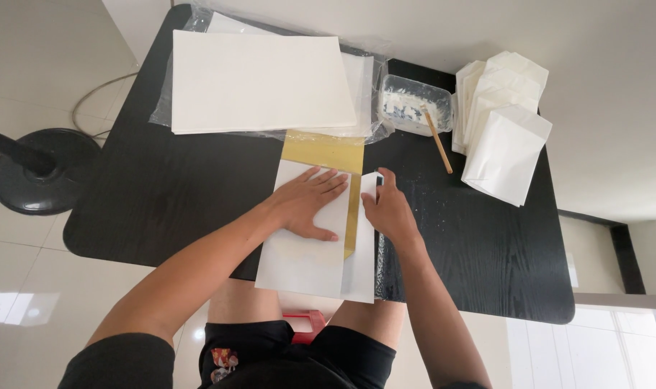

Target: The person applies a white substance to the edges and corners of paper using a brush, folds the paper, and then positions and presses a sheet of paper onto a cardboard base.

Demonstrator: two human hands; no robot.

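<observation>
Hands are working on a white sheet (pixel 302 259) at the near edge of the black table (pixel 162 194). Left hand (pixel 310 203) is lying flat and spread, palm pressing down on the sheet, gripping nothing. Right hand (pixel 387 209) is resting just beside it with fingers curled, pinching the sheet's right flap (pixel 362 266) at its upper edge. A gold board (pixel 328 153) is showing from under the sheet, at the top and along the fold. Farther back, a stack of white paper (pixel 256 81) is sitting on clear plastic wrap (pixel 375 126). To the right, a clear tub of white paste (pixel 414 104) is standing with a wooden stick (pixel 437 140) leaning out, beside a pile of white paper bags (pixel 504 122). A black fan base (pixel 43 169) is standing on the floor to the left.
</observation>
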